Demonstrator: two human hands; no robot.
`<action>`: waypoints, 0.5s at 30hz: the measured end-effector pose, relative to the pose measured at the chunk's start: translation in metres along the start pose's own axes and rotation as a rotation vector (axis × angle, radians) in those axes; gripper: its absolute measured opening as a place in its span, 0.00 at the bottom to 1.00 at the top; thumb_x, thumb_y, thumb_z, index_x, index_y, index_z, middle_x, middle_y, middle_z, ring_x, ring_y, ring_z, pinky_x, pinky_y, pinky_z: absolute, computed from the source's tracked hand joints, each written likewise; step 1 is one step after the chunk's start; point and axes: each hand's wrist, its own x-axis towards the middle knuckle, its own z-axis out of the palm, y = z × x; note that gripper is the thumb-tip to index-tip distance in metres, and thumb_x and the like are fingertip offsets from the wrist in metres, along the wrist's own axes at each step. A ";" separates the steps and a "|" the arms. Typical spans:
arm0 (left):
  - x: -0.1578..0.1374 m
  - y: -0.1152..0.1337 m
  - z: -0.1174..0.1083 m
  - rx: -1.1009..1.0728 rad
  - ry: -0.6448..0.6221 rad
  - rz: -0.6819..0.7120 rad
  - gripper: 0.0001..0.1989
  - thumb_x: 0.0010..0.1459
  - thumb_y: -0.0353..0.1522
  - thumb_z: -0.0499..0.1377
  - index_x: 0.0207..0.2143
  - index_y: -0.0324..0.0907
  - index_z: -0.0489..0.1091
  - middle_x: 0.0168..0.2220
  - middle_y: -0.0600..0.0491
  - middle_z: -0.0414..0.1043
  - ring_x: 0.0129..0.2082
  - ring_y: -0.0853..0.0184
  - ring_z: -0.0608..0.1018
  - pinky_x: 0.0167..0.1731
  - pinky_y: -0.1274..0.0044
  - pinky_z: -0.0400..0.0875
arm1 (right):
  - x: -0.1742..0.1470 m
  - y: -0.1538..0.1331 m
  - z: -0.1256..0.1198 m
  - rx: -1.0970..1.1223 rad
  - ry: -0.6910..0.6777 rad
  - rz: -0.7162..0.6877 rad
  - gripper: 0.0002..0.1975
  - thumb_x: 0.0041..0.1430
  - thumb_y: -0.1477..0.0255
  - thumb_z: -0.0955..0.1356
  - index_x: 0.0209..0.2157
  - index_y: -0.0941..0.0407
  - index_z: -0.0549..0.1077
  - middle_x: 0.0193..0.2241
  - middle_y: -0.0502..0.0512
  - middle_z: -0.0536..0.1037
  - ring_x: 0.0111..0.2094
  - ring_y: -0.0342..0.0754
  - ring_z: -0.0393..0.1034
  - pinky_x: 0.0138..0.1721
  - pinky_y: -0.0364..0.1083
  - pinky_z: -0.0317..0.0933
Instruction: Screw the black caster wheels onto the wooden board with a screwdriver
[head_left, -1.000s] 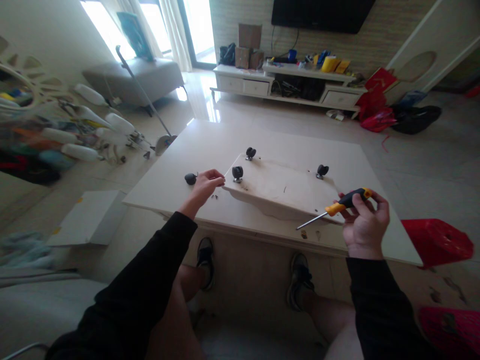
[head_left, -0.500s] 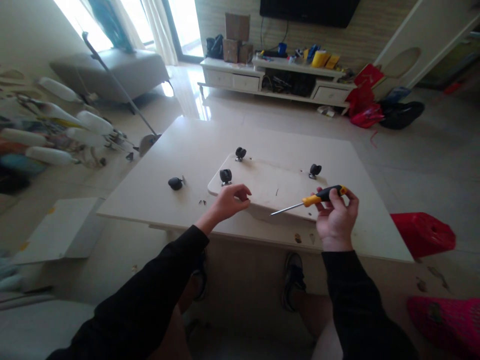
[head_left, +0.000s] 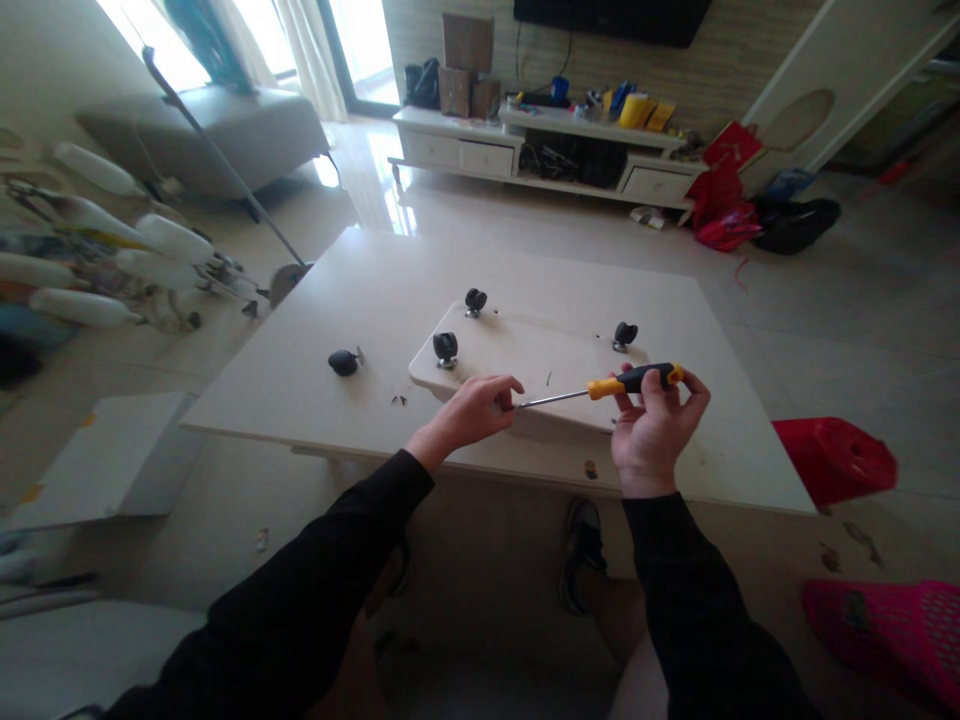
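A yellow-and-black metal-shafted screwdriver [head_left: 609, 388] is being gripped by the right hand [head_left: 651, 438] near the white round-cornered board [head_left: 525, 350], tip at the left hand [head_left: 474, 412], whose grip cannot be told.

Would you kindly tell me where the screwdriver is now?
In the head view, the screwdriver is right of centre, held in the right hand with its tip at the left hand, by the near edge of the white board.

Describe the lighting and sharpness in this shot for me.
Head view: glass door glaring white, glare on the glossy floor; same head view: dark shadow beneath the table; head view again: left-edge clutter smeared, screwdriver readable but its tip unclear by the left hand.
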 end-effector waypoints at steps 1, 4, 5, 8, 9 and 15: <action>0.000 0.001 0.000 0.005 -0.009 0.000 0.16 0.54 0.20 0.65 0.43 0.42 0.78 0.30 0.57 0.80 0.30 0.69 0.79 0.38 0.76 0.73 | 0.000 0.000 0.000 0.000 0.003 0.007 0.30 0.49 0.65 0.80 0.48 0.47 0.64 0.47 0.43 0.76 0.42 0.49 0.85 0.41 0.54 0.84; -0.001 0.003 0.000 0.018 -0.025 -0.010 0.17 0.54 0.20 0.65 0.44 0.42 0.78 0.31 0.57 0.80 0.31 0.69 0.80 0.38 0.76 0.74 | -0.002 0.001 -0.001 0.007 0.007 0.028 0.30 0.48 0.65 0.81 0.47 0.47 0.64 0.46 0.42 0.77 0.41 0.48 0.85 0.40 0.53 0.83; -0.001 0.004 0.001 0.023 -0.028 -0.009 0.17 0.53 0.20 0.65 0.45 0.42 0.78 0.31 0.57 0.80 0.31 0.69 0.80 0.38 0.76 0.74 | -0.002 0.001 0.000 0.009 0.005 0.030 0.31 0.48 0.65 0.81 0.47 0.47 0.64 0.45 0.42 0.77 0.40 0.48 0.85 0.40 0.53 0.83; -0.001 0.004 0.001 0.046 -0.029 0.003 0.17 0.54 0.20 0.65 0.45 0.42 0.78 0.31 0.57 0.79 0.31 0.69 0.80 0.38 0.76 0.73 | -0.004 0.001 0.001 0.013 -0.001 0.032 0.31 0.47 0.65 0.81 0.47 0.48 0.64 0.45 0.42 0.77 0.41 0.49 0.86 0.41 0.54 0.84; -0.001 0.004 0.001 0.055 -0.032 0.004 0.17 0.54 0.20 0.65 0.45 0.42 0.78 0.31 0.57 0.79 0.31 0.69 0.80 0.38 0.76 0.73 | -0.004 0.001 0.002 0.013 -0.002 0.034 0.32 0.46 0.65 0.81 0.47 0.48 0.64 0.45 0.42 0.77 0.41 0.50 0.86 0.41 0.54 0.84; -0.001 0.004 -0.002 0.142 -0.093 0.020 0.18 0.56 0.20 0.63 0.48 0.41 0.77 0.33 0.55 0.81 0.32 0.68 0.80 0.39 0.75 0.74 | -0.005 0.001 0.006 -0.004 -0.003 0.034 0.32 0.45 0.65 0.82 0.46 0.48 0.63 0.46 0.43 0.76 0.40 0.48 0.85 0.38 0.53 0.84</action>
